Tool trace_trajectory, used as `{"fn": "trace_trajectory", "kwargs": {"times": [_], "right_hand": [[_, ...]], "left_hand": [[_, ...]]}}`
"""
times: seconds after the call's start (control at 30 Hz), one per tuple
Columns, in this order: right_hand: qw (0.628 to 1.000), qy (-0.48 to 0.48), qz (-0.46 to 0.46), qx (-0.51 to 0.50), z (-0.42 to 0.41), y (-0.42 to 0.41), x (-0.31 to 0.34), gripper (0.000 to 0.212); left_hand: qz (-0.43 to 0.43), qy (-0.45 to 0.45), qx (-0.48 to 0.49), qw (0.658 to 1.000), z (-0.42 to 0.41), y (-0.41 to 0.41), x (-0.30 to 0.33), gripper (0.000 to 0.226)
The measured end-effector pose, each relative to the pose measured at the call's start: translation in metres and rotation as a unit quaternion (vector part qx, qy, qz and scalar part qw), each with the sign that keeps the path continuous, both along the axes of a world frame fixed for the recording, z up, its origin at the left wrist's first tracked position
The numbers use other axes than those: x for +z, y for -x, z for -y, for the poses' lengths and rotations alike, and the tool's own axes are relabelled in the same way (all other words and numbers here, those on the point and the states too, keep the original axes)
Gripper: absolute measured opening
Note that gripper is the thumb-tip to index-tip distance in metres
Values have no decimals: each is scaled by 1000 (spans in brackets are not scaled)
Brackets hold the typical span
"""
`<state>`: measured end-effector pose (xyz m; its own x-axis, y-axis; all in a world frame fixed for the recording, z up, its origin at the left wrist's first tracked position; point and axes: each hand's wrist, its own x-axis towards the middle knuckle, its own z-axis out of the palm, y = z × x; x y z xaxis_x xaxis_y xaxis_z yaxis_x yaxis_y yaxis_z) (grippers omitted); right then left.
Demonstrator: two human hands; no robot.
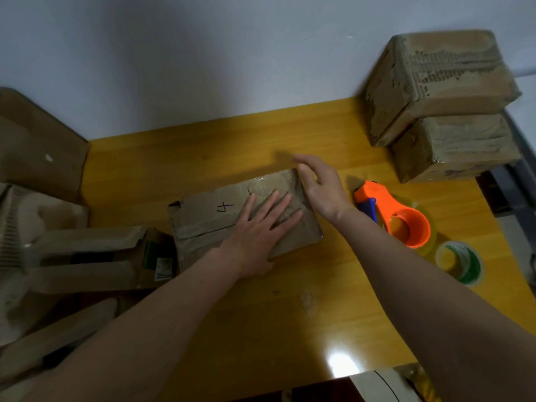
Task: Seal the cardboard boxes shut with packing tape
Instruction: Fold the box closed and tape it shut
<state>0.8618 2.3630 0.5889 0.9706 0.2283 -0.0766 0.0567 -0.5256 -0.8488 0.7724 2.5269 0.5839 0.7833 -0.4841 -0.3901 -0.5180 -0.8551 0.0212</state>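
— Where's the box being worked on?

— The flat cardboard box point(220, 219) lies in the middle of the yellow bench point(290, 300), long side running left to right. It's worn brown card, creased, with a "4" written in dark pen on top and shiny clear tape over its right part. The left end looks ragged, a flap edge sticking out a little.

— And the hands?

— The left hand point(261, 227) lies flat on the box top, fingers straight and spread, grip released. The right hand point(322, 187) is at the box's far right corner, fingers straight and blurred, holding nothing; whether it touches the card I cannot tell.

— The tape?

— An orange tape dispenser point(391, 216) with a blue blade piece rests on the bench just right of the box. A spare tape roll point(461, 265) with a green core sits beside it, nearer the bench edge.

— Other boxes?

— Two taped boxes point(441, 105) are stacked at the far right corner. Open boxes point(87, 256) crowd the left side.
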Motion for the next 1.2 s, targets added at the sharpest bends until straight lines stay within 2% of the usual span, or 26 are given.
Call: {"fn": "trace_trajectory", "kwargs": {"times": [0.1,0.2,0.3,0.43,0.6,0.67,0.73,0.87,0.97,1.03,1.1,1.17,1.2], "right_hand": [[989,96,52,97,-8,-7,-11,21],[993,88,49,56,-10,-6,-19,22],[999,37,-27,-2,-17,3,-17,34],[982,-52,-182,14,-12,5,-19,53],[952,-31,-300,52,-3,-7,-21,71],[957,-17,-284,52,-2,-5,-19,74],[965,-21,-257,47,-2,4,-17,64],[963,-8,-250,97,16,22,-14,65],[965,49,-242,86,30,30,1,49],[981,67,-181,-4,37,43,5,50],[981,58,-137,-125,39,56,4,55],[967,21,-158,-201,35,67,-1,59],[963,-8,-172,-208,30,72,1,59]], "left_hand": [[5,0,-9,1000,-1,1,-1,114],[8,3,-15,1000,0,1,-2,111],[6,9,-8,1000,0,1,-4,111],[-4,14,-13,1000,-2,-2,-4,115],[5,20,-14,1000,-1,0,-7,110],[22,16,-12,1000,-1,1,-10,109],[39,15,-7,999,-1,3,-12,109],[48,7,5,999,4,7,-10,107],[37,30,98,994,26,6,-4,107],[17,90,220,971,48,-3,1,111],[-6,214,320,923,68,-17,9,116],[-19,335,367,868,72,-29,22,113],[-1,353,388,851,66,-32,28,105]]}}
